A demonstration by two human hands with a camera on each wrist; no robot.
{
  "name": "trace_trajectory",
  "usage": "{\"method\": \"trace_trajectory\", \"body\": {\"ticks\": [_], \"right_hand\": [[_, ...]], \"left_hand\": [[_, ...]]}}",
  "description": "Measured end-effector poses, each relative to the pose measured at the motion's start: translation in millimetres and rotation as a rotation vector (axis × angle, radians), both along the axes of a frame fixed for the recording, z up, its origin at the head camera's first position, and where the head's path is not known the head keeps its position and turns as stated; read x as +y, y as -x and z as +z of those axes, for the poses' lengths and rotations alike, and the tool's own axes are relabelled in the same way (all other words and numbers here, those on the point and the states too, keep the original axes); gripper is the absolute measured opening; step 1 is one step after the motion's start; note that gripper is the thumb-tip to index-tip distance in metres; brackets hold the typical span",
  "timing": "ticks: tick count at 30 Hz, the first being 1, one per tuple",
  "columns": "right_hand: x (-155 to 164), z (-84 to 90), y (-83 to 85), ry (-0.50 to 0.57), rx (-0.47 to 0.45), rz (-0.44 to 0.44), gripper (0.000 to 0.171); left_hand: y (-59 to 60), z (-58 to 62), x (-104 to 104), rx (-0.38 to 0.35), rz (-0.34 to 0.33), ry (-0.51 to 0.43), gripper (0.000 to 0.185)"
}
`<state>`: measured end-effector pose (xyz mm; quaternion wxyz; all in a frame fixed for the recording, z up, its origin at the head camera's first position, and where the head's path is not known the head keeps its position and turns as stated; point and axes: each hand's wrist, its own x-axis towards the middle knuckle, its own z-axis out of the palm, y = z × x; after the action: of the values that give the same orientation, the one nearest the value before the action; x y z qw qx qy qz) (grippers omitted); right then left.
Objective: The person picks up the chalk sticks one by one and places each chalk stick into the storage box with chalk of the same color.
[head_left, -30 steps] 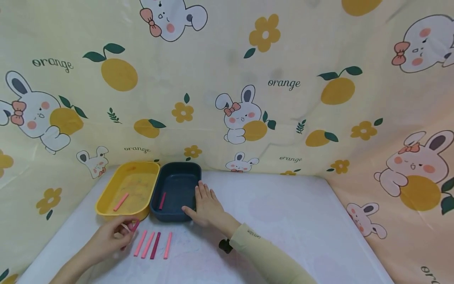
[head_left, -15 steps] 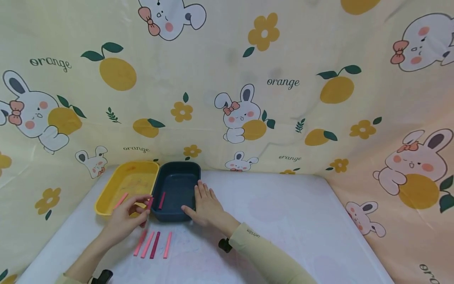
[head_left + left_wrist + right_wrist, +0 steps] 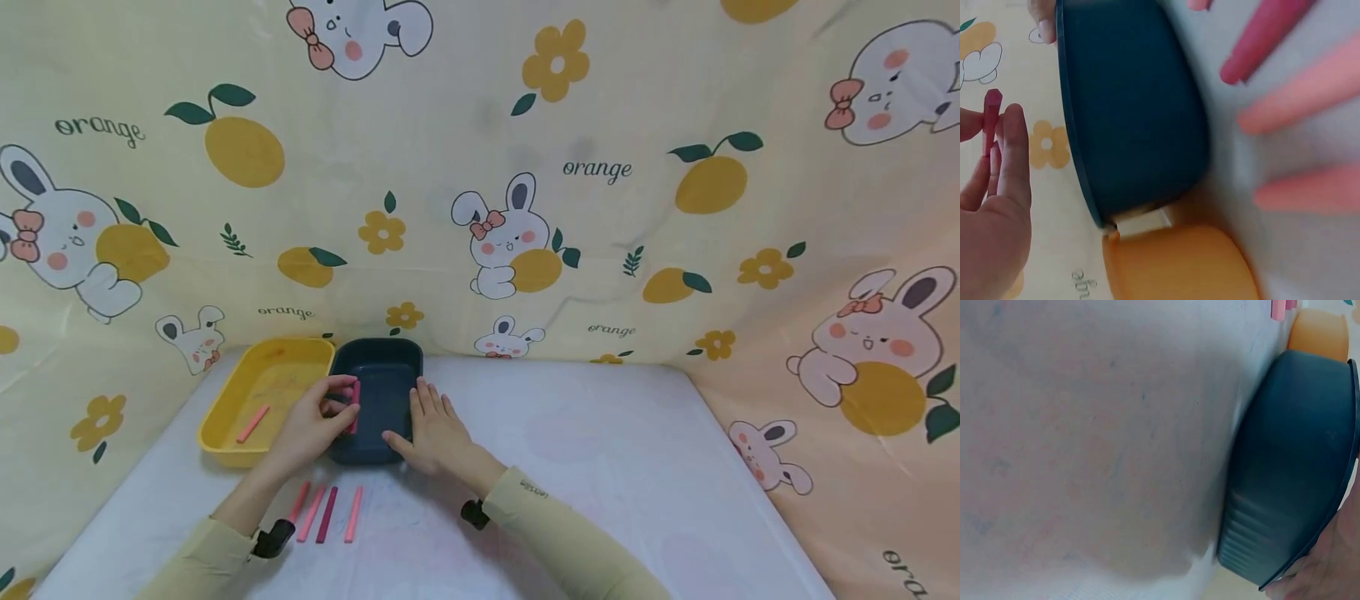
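My left hand (image 3: 339, 402) pinches a dark pink stick (image 3: 356, 405) over the dark blue tray (image 3: 377, 345); in the left wrist view the stick (image 3: 990, 119) stands between thumb and fingers (image 3: 1013, 150). My right hand (image 3: 433, 427) lies flat on the table, straight fingers against the blue tray's right side, thumb along its front. The yellow tray (image 3: 225, 393) sits touching the blue tray's left side and holds one light pink stick (image 3: 252, 423). Anything lying in the blue tray is hidden behind my left hand.
Several pink sticks lie in a row on the white table (image 3: 600, 450) in front of the trays, one dark (image 3: 327, 514) among lighter ones (image 3: 353, 514). A printed cloth wall (image 3: 570, 167) closes in the back and both sides. Bare table extends to the right.
My left hand lifted a dark pink stick from beside the row and carried it up and right, over the blue tray. The right hand stayed still.
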<state>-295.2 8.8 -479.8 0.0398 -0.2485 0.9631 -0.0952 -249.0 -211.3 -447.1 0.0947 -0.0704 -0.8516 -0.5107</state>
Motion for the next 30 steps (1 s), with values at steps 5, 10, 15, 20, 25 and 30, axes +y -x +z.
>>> {"method": "trace_trajectory", "body": {"ticks": [5, 10, 15, 20, 25, 30], "right_hand": [[-1.2, 0.7, -1.6, -0.012, 0.003, 0.003, 0.095], [-2.3, 2.1, -3.4, -0.016, 0.004, 0.008, 0.095], [-1.6, 3.0, -3.4, -0.003, -0.003, 0.008, 0.095], [-0.2, 3.1, -3.0, 0.0, -0.008, 0.003, 0.096], [1.4, 4.2, -3.5, 0.005, -0.018, 0.004, 0.095], [2.9, 5.0, -4.1, 0.013, -0.017, 0.009, 0.094]], "left_hand": [[13.7, -0.7, 9.5, -0.016, -0.012, -0.006, 0.043], [28.3, -4.1, 13.7, -0.056, -0.022, -0.01, 0.043], [43.9, -7.8, 15.4, -0.13, -0.009, 0.025, 0.044], [56.3, -10.7, 16.6, -0.212, -0.049, 0.053, 0.044], [65.6, -15.6, 19.6, -0.274, -0.081, 0.083, 0.041], [71.5, -20.7, 23.9, -0.306, -0.106, 0.101, 0.04]]}}
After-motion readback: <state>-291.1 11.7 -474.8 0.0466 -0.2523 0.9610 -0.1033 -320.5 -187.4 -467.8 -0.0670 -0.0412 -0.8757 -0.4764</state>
